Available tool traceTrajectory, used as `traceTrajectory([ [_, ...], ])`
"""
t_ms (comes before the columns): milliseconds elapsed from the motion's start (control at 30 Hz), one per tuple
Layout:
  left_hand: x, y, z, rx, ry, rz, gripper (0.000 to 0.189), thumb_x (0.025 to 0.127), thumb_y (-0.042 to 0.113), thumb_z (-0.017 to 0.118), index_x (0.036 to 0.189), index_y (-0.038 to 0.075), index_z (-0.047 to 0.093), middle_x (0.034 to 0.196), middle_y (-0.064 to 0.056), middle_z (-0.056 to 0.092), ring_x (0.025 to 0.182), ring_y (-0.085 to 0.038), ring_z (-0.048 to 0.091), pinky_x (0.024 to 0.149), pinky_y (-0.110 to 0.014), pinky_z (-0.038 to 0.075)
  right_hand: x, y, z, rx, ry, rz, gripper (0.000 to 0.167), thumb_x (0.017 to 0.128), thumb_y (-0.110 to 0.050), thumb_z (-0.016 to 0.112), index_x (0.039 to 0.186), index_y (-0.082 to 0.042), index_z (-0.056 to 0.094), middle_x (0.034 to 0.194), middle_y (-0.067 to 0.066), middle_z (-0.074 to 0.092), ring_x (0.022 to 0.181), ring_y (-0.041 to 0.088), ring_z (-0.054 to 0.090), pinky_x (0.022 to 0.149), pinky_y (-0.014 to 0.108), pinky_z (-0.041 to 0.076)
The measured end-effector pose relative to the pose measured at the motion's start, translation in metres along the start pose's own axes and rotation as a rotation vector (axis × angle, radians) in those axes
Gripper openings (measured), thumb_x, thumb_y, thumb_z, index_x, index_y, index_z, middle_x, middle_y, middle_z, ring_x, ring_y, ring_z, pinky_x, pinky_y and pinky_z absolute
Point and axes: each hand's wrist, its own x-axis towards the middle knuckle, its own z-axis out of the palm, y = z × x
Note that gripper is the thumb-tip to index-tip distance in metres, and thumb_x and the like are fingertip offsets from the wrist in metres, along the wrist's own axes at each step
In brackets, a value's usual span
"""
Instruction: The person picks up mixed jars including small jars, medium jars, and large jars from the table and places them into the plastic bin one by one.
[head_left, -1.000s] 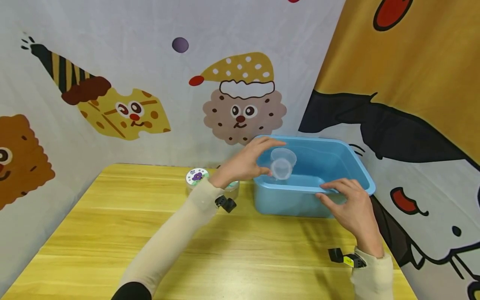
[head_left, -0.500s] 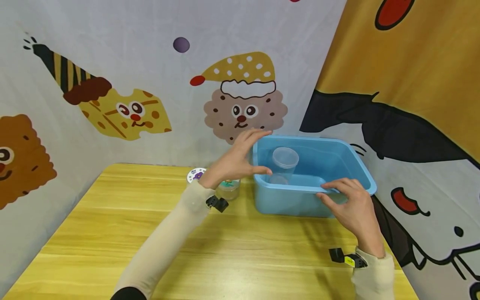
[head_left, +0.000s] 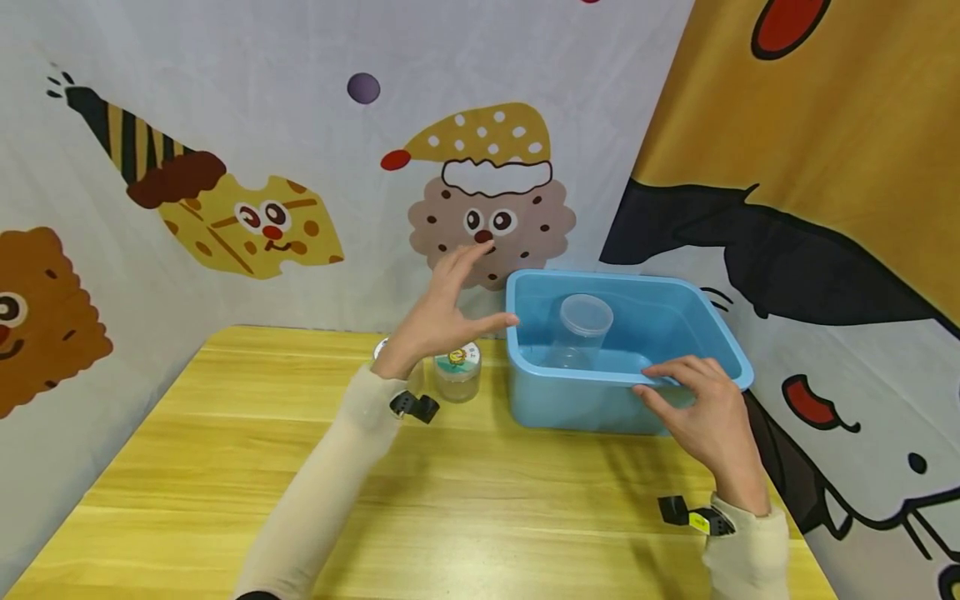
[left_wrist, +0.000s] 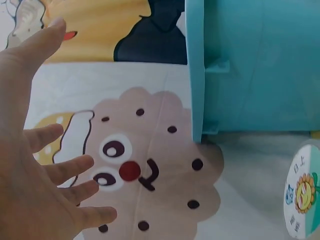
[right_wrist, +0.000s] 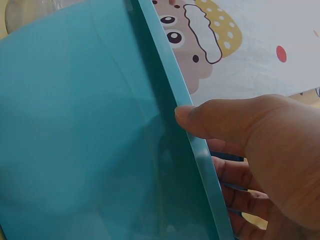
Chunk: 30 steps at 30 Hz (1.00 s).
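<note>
My left hand (head_left: 437, 323) hovers just left of the blue plastic bin (head_left: 585, 407), its fingers spread and holding nothing. The left wrist view shows the same hand (left_wrist: 45, 150) with thumb and fingers well apart. A clear plastic jar (head_left: 586, 321) stands inside the bin, towards its left end. At the bin's front right, my right hand (head_left: 701, 408) grips the rim. In the right wrist view the thumb (right_wrist: 215, 117) lies over the rim (right_wrist: 167, 65), with the fingers on the other side of it.
Left of the bin, a jar with a sunflower lid (head_left: 457, 371) stands on the wooden table (head_left: 480, 517). Another lidded jar (head_left: 417, 382) is mostly hidden behind my left wrist. A cartoon-printed cloth (head_left: 285, 142) hangs close behind the table and bin.
My left hand has drawn back leftwards out of the bin, off the clear jar. That jar went from tilted to upright and shifted slightly right. My right hand stays on the rim.
</note>
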Motion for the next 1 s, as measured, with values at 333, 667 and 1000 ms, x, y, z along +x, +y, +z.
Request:
traceTrajectory([
  [333,-0.012,-0.018,-0.008,-0.033,0.110,-0.116,0.105,0.077,0.073,0.075,0.160,0.052,0.014,0.173,0.003,0.012,0.161,-0.026,0.010,0.120,-0.072,0.023,-0.001,0.000,0.001,0.001,0.004,-0.005,0.024,0.079,-0.015,0.089,0.100,-0.011,0.080,0.096,0.004,0.074,0.097,0.023,0.057,0.076,0.034,0.041],
  [667,-0.026,-0.037,-0.016,-0.053,0.183,-0.168,0.105,0.080,0.070,0.075,0.161,0.048,0.013,0.172,0.002,0.014,0.158,-0.026,0.018,0.122,-0.068,0.025,0.000,0.000,0.002,-0.003,0.003,0.006,0.023,0.079,-0.016,0.089,0.100,-0.011,0.080,0.096,0.004,0.074,0.097,0.022,0.057,0.075,0.035,0.041],
  [1000,-0.046,-0.064,-0.022,-0.071,0.227,-0.241,0.107,0.081,0.067,0.076,0.162,0.044,0.011,0.172,0.000,0.013,0.159,-0.030,0.016,0.122,-0.068,0.023,-0.001,0.001,0.003,-0.007,0.005,0.001,0.024,0.079,-0.016,0.089,0.101,-0.011,0.080,0.096,0.004,0.074,0.097,0.022,0.057,0.075,0.035,0.041],
])
